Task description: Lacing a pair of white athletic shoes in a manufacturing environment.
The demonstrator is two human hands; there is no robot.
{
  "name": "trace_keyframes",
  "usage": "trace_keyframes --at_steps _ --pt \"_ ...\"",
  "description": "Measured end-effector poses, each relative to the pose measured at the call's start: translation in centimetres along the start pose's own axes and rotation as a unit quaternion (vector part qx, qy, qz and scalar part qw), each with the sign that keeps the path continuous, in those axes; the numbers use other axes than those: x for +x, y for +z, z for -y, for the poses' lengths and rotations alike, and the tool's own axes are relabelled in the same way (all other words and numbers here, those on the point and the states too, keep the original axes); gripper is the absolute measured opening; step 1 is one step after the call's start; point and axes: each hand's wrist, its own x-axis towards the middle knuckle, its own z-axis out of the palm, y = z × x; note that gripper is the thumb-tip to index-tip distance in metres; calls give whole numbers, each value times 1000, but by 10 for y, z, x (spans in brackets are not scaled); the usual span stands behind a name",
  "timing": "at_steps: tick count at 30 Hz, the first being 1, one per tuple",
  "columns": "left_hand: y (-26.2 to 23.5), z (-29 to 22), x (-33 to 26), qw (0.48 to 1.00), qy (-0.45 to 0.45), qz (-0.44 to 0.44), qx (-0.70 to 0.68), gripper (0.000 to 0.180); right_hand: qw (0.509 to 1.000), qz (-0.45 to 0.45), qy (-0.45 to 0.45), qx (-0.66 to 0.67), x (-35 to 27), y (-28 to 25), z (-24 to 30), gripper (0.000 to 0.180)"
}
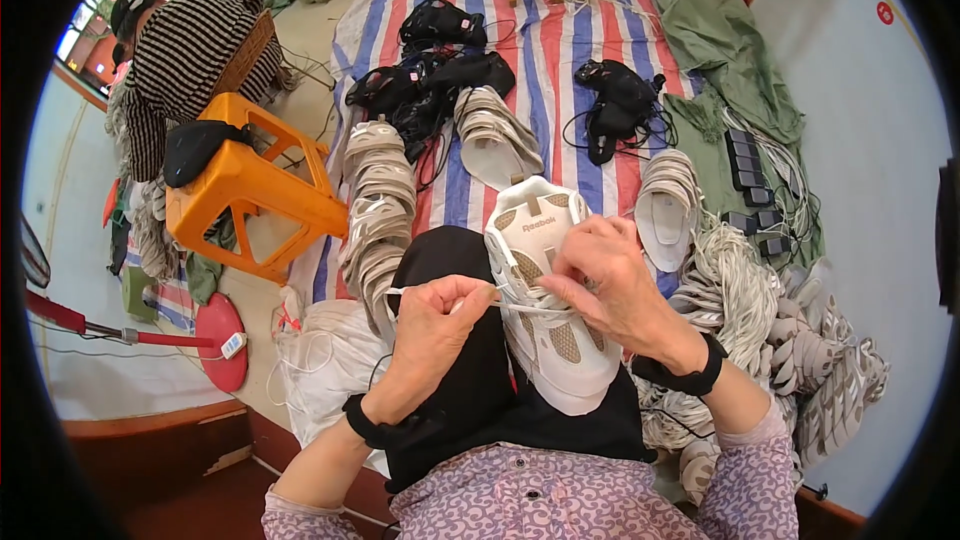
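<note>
Across my lap lies a cream shoe upper (568, 365) with tan mesh panels, its toe toward me and its tongue away from me. My left hand (437, 325) is closed in a pinch on a pale shoelace (510, 304), pulled out to the left side of the upper. Over the upper's right side, my right hand (612, 275) has thumb and fingers pinched at the lace holes; what exactly sits between the fingertips is hidden, though the lace runs to them. Black bands circle both wrists.
Stacked shoe uppers (378, 210) stand left, more uppers (668, 205) right. A heap of pale laces (735, 290) lies at my right. Black bags with cords (620, 105) rest on the striped sheet (545, 70). An orange stool (255, 190) and a person in stripes (195, 40) are at left.
</note>
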Motion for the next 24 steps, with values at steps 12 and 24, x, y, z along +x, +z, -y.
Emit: trace_keyframes --at_steps 12,24 --pt "13 3 1 999 26 -11 30 18 998 36 -39 39 22 15 -5 10" --pt "33 2 -1 926 220 -104 290 19 989 94 -11 112 28 16 -15 10"
